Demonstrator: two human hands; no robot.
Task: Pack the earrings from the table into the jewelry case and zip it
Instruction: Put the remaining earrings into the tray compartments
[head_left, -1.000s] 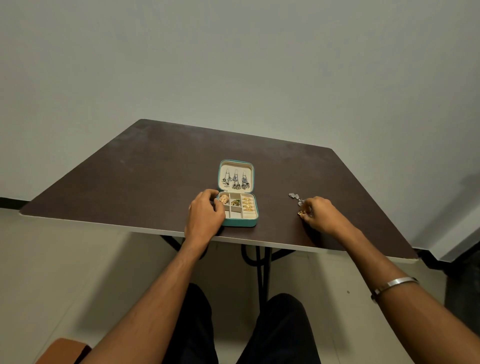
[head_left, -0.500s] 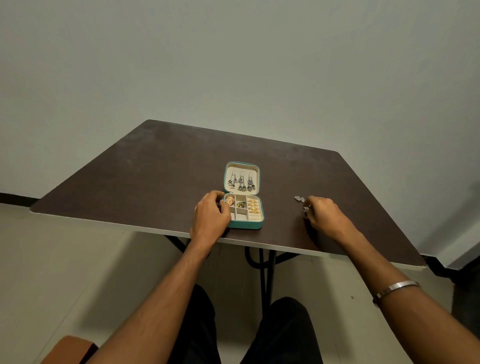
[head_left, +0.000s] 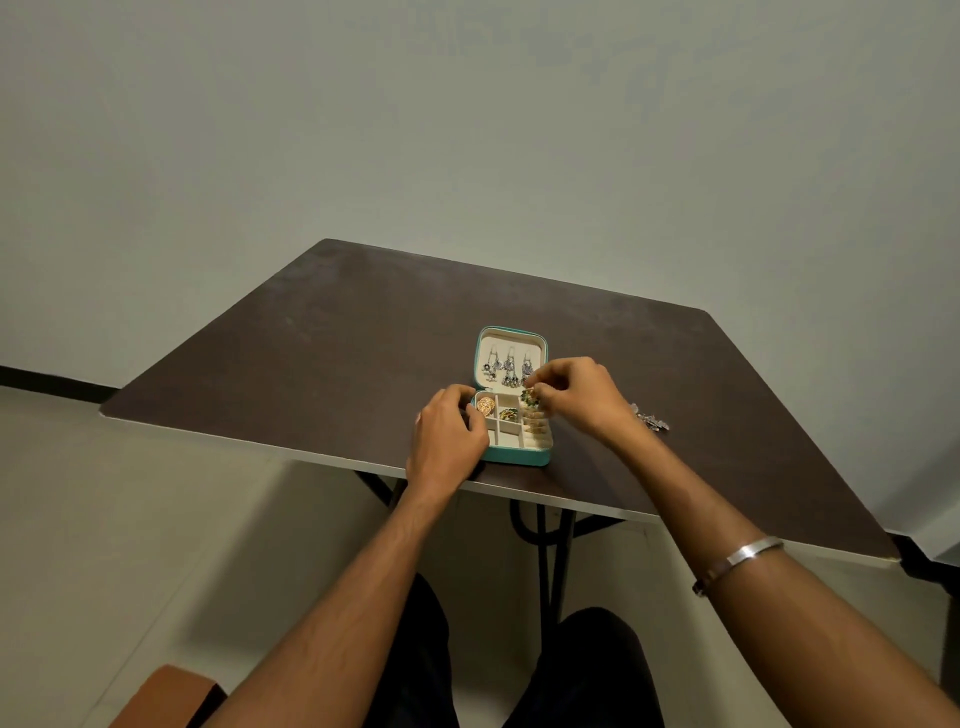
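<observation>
A small teal jewelry case (head_left: 514, 457) lies open near the table's front edge, its lid (head_left: 511, 338) upright with silver dangling earrings (head_left: 509, 364) hung inside. The tray holds a gold piece (head_left: 485, 405) and a green-gold earring (head_left: 508, 413) in separate compartments. My left hand (head_left: 449, 436) grips the case's left side. My right hand (head_left: 579, 395) pinches a green-gold earring (head_left: 530, 397) over the tray's back right corner. A silver earring (head_left: 652, 418) lies on the table to the right of the case.
The dark brown table (head_left: 337, 338) stands against a plain wall; its front edge runs just below the case. Black table legs (head_left: 545, 551) and my knees show underneath. A brown seat corner (head_left: 166, 696) is at the lower left.
My right hand has left the silver earring on the table and moved left to the case with a green-gold earring pinched. My left hand stays on the case.
</observation>
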